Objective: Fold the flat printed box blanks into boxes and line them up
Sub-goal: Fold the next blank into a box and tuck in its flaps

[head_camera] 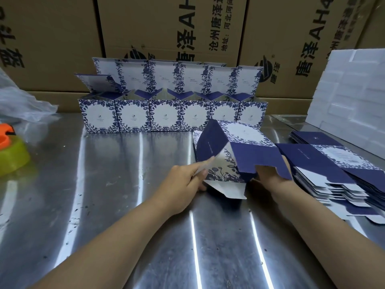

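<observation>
**Box folding: part done, one in hand**

Head view. Finished boxes (173, 116): six in a row at the worktop (125, 205) back, lids up. Half-formed box (235, 147): right of centre, flaps open; left hand (183, 184) fingers pinch its white flap, right hand (270, 176) fingers hidden, grip unclear. Flat blanks (333, 174): stack at right, unfolded

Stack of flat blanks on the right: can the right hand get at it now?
Probably, once freed: the stack lies beside the right hand with nothing between, but that hand holds the half-folded box.

Steel table (104, 184), brown printed cartons (166, 28) behind, yellow tape roll (12, 157) and clear plastic (18, 101) left, white foam (350, 97) right
</observation>
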